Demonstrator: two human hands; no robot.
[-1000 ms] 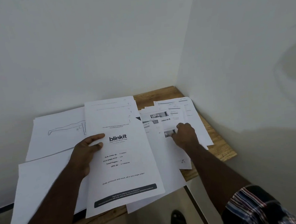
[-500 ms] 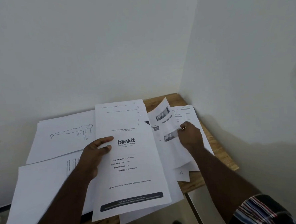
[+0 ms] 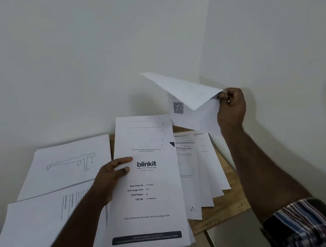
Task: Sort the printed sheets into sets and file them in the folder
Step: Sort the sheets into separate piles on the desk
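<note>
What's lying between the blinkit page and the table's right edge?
In the head view, fanned printed sheets lie between the blinkit page and the table edge.

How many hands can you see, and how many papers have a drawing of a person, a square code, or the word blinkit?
Hands: 2, left hand, right hand
Person drawing sheet: 1
Square code sheet: 1
Blinkit sheet: 1
Total: 5

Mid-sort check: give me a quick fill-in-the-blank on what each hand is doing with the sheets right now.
1. The right hand pinches lifted sheets that show a ____ code.
2. The left hand holds the stack topped by the cover page printed with the word ____.
3. The sheet on the far left shows a line drawing of a ____.

Missing words: QR; blinkit; person
</note>
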